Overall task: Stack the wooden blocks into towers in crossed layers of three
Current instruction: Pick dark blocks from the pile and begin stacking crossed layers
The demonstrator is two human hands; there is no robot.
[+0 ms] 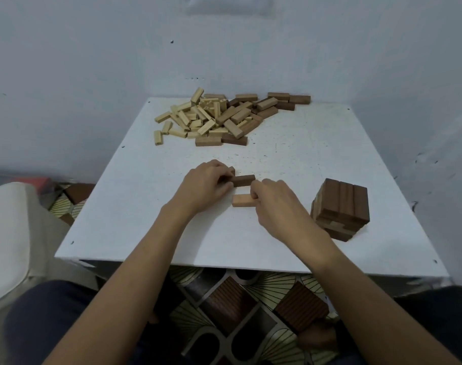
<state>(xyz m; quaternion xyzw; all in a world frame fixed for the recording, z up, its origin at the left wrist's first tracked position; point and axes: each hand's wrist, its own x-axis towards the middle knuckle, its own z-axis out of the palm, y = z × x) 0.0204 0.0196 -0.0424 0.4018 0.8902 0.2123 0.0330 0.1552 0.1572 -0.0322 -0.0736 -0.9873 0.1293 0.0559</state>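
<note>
A loose pile of light and dark wooden blocks lies at the far side of the white table. A built tower with a dark top layer of three stands at the right. At the table's middle my left hand grips a dark brown block, with another brown block end showing behind its fingers. My right hand pinches the right end of a light tan block that lies flat on the table, just in front of the dark one.
The table stands in a corner of pale walls, its front edge close to my lap. A white cushion sits at the left. Patterned flooring shows below the table.
</note>
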